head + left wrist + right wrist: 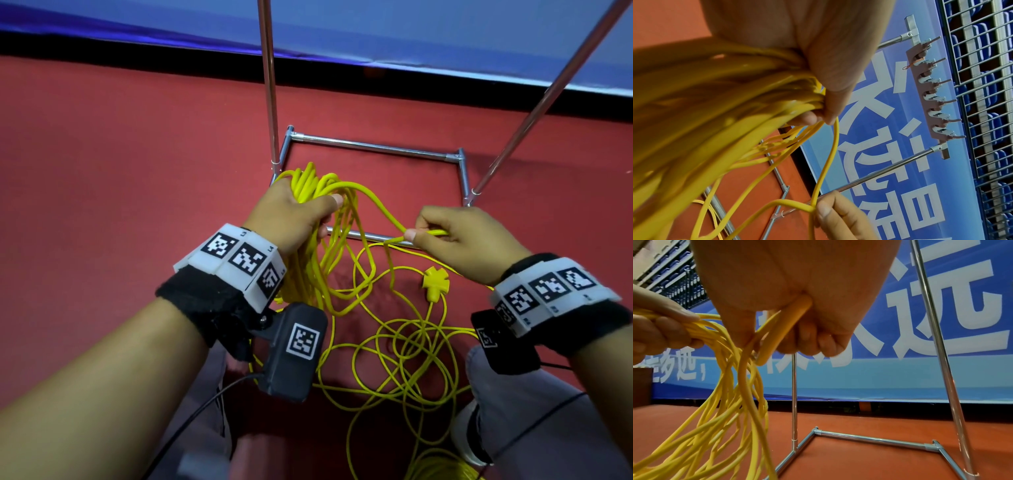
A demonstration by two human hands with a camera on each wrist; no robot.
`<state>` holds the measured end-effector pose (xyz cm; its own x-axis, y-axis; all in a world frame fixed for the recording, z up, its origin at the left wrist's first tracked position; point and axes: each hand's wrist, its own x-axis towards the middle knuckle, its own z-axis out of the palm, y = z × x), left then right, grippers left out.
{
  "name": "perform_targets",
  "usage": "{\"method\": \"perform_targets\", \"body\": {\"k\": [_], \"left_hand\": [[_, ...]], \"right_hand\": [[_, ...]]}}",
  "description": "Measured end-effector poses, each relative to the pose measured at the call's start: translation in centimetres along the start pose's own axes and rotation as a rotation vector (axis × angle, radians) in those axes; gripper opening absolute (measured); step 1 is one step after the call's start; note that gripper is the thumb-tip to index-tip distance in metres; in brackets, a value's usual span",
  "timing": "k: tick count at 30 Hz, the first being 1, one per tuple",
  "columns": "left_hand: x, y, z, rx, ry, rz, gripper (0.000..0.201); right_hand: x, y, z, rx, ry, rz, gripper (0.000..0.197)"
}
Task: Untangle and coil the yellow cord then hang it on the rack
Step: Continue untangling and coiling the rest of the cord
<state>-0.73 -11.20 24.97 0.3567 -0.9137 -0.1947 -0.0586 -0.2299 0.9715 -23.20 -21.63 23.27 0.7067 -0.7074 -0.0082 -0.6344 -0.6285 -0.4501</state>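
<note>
The rack (376,148) stands at twelve o'clock; the yellow cord (404,346) sprawls on the floor at six. Left hand (291,216) grips the coil; right hand (459,240) pinches the next strand, best fed in loosely, matching loop size

Red floor (137,171) all around, flat and plain. At its far edge, a thin black strip (137,48). Right above that, a big blue banner (941,378) with large white letters (931,305) on it. Higher up, a wire fence (982,113), and behind the wires, rows of blue seats (980,37). Off to one side, by the banner, a dark brown box (642,386). Down low and close, grey trousers (534,411) and a white and black shoe (469,442). On each wrist, a band (236,257) with black and white squares. Under one band, a small dark camera (294,349), with a thin black wire (191,418) hanging from it.
</note>
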Motion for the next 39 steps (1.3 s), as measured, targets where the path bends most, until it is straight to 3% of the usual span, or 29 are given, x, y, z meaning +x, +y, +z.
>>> {"method": "perform_targets", "body": {"k": [6,11,13,15,19,24,28,33,35,39], "left_hand": [[0.2,-0.6,0.8,0.012,0.030,-0.030,0.023],[0.4,-0.8,1.6,0.009,0.066,-0.028,0.020],[0.4,-0.7,1.7,0.022,0.075,-0.021,0.022],[0.5,-0.8,1.9,0.020,0.089,-0.015,0.024],[0.8,-1.2,2.4,-0.041,0.120,-0.049,0.022],[0.7,-1.4,2.3,-0.080,0.149,-0.090,0.028],[1.2,-0.9,1.0,-0.158,0.262,-0.189,0.030],[0.8,0.1,-0.4,-0.244,0.339,-0.247,0.033],[0.2,0.3,-0.8,-0.350,0.293,-0.322,0.029],[-0.8,0.4,-0.9,-0.531,0.070,-0.459,0.033]], "right_hand": [[0.0,-0.4,-0.6,-0.278,-0.049,-0.146,0.029],[-0.2,-1.8,-1.6,-0.509,-0.012,0.087,0.028],[-0.4,-1.7,-1.1,-0.437,-0.008,0.147,0.026],[-0.5,-1.5,-0.6,-0.207,0.049,0.217,0.023],[-0.2,-0.9,-0.4,0.191,0.279,0.289,0.011],[-0.5,-0.7,-1.1,0.639,0.352,0.289,0.053],[-1.4,1.7,-2.2,0.583,0.344,0.318,0.044],[-2.7,2.1,-1.7,0.455,0.205,0.288,0.041],[-3.0,1.6,-1.0,0.375,0.147,0.265,0.042],[-3.5,0.9,0.4,0.242,0.084,0.205,0.047]]}}
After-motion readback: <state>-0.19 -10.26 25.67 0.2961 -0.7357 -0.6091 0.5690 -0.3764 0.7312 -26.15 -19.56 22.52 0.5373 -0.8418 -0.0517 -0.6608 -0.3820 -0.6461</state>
